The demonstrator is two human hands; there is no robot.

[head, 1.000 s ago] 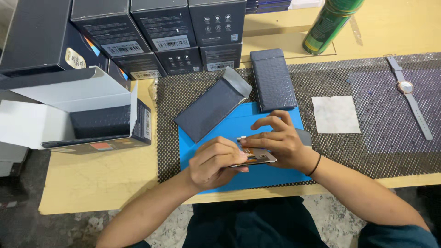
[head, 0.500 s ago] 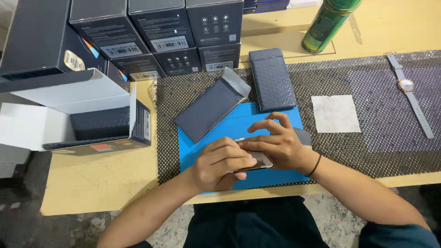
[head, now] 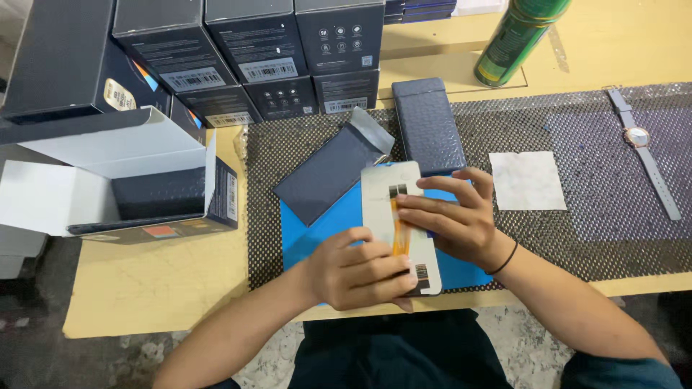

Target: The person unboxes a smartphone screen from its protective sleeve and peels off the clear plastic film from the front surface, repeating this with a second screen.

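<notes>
Left hand (head: pixel 360 270) fingers closed around lower end of white screen panel (head: pixel 393 209); right hand (head: pixel 454 220) fingers flat on orange flex cable (head: pixel 398 229), over blue mat (head: pixel 317 234).

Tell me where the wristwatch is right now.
In the head view, the wristwatch lies flat at the far right of the black mesh mat, beyond the white square sheet, well clear of both hands.

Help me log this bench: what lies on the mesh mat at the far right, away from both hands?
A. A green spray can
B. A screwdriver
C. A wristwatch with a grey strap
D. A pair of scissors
C: a wristwatch with a grey strap lies flat on the mesh mat, well right of the right hand.
</notes>
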